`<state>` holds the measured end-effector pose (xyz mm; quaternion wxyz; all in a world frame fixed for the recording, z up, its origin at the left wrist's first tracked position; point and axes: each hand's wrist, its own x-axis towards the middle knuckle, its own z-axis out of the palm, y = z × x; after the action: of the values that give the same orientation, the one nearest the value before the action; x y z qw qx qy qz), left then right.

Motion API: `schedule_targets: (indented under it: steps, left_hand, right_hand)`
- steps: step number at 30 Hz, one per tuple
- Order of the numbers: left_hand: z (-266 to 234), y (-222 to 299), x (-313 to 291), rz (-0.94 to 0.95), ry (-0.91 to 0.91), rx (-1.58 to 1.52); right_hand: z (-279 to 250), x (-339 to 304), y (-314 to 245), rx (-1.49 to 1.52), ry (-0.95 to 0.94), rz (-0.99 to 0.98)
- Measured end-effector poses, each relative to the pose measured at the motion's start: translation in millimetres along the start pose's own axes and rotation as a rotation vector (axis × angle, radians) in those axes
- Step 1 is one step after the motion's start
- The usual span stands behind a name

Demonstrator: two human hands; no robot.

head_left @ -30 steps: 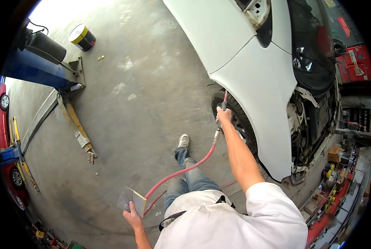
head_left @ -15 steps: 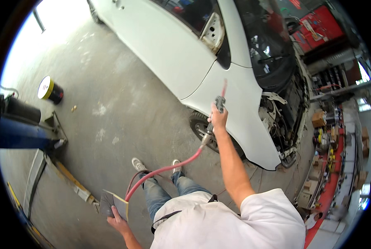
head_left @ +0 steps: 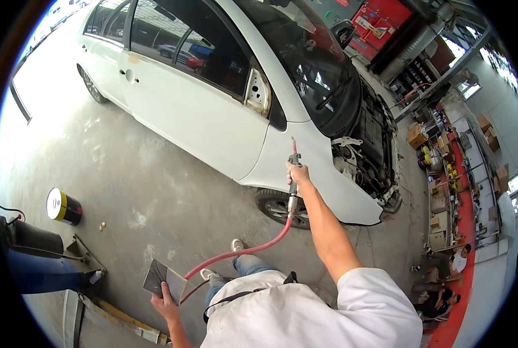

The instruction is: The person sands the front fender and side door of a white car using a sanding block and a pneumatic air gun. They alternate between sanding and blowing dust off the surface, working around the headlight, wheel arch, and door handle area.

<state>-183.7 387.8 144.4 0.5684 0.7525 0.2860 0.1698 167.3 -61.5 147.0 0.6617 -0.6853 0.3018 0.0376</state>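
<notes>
My right hand (head_left: pixel 297 174) is stretched forward and wrapped round an air blow gun (head_left: pixel 293 194) with a thin red nozzle. Its tip lies in front of the white front fender (head_left: pixel 317 174); whether they touch, I cannot tell. From the gun's lower end a red hose (head_left: pixel 241 253) curves down to the left, passing close to the pad. Low at my left side, my left hand (head_left: pixel 166 304) grips a flat, square grey sanding pad (head_left: pixel 160 277) with a pale yellowish edge. The white car (head_left: pixel 201 122) has its engine bay exposed and no mirror at the front door corner.
A black and yellow bucket (head_left: pixel 70 210) stands on the floor at left, near a blue lift post (head_left: pixel 44 272). Shelves with boxes (head_left: pixel 438 226) line the right, where two people (head_left: pixel 444 301) are seen. A red tool cabinet (head_left: pixel 377 29) is behind the car.
The view has swung up and shows more of the car's side and roof. My feet have shifted, one stepping ahead. Both hands keep hold of the blow gun and the sanding pad.
</notes>
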Motion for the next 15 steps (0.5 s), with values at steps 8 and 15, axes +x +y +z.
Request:
schedule_targets:
  steps: [8, 15]
  left_hand:
    - [32.6, 18.9, -5.5, -0.014, 0.240, -0.062]
    - [58.4, 13.0, 9.4, -0.068, 0.171, 0.010]
  right_hand:
    - [34.3, 0.0, -52.6, 0.258, 0.031, -0.231]
    - [-22.3, 40.2, -66.1, 0.419, 0.032, -0.086]
